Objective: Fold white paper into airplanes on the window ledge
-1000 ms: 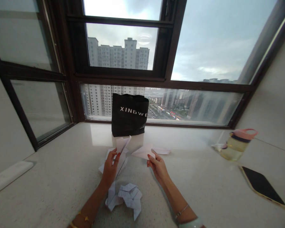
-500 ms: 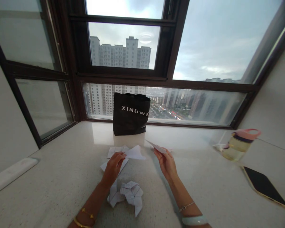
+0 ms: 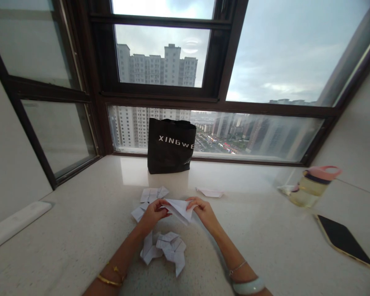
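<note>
Both my hands are on folded white paper (image 3: 180,209) held above the counter. My left hand (image 3: 156,211) pinches its left end between thumb and fingers. At the upper right edge, my right hand (image 3: 202,209) is closed on it with bent fingers. Whether this is one sheet or two pieces placed together, I cannot tell. Just behind my left hand lie folded paper pieces (image 3: 154,194), partly covered by it. Nearer to me, between my forearms, rests a cluster of folded paper pieces (image 3: 171,248). A flat folded paper piece (image 3: 211,193) lies beyond my right hand.
A black bag (image 3: 171,154) with white lettering stands upright by the window. On the right are a bottle with a pink lid (image 3: 311,189) and a dark-screened phone (image 3: 343,238). A long white object (image 3: 18,224) lies along the left side of the counter (image 3: 259,234).
My right hand has moved left and down, bringing its paper to the one in my left hand. The two hands now meet at the paper. The view has shifted slightly.
</note>
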Available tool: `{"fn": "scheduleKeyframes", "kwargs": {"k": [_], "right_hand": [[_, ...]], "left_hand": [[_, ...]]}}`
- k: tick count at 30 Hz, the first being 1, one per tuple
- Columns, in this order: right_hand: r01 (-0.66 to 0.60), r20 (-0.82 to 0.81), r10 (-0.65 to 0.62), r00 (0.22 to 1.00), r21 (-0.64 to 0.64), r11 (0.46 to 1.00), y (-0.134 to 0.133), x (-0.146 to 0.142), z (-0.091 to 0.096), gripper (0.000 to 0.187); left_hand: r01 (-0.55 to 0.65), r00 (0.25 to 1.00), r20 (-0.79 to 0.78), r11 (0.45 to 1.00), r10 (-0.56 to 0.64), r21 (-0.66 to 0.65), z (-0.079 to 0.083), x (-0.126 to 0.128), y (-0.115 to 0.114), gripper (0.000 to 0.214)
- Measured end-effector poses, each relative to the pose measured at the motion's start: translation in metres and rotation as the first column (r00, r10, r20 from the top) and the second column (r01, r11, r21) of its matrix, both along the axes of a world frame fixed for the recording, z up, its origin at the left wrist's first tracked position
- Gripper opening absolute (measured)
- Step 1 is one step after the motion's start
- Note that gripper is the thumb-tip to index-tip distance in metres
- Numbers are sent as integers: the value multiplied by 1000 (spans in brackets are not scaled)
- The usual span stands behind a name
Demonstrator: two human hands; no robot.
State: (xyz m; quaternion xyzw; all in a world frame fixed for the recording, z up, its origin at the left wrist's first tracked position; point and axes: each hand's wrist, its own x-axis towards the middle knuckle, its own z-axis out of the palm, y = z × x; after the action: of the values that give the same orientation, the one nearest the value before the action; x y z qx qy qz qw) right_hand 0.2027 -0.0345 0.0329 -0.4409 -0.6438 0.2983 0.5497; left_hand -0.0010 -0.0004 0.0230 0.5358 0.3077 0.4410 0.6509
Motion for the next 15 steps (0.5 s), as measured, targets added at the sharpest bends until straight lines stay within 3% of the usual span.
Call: {"fn": "scheduleKeyframes", "kwargs": {"k": [3,8,15], "right_hand": [[5,90,-9,996,41,999,-2,-5,-2,26],[17,223,-23,974,26,1000,-6,-12,-4,33],[35,286,-30,958,-12,999,-8,-15,-5,34]], "left_hand": [[93,985,154,986,-71,-137,4,-3,-3,48],[147,975,189,980,-120,-136,7,-6,-8,61],[149,984,120,982,-135,-116,6,-3,-8,44]]}}
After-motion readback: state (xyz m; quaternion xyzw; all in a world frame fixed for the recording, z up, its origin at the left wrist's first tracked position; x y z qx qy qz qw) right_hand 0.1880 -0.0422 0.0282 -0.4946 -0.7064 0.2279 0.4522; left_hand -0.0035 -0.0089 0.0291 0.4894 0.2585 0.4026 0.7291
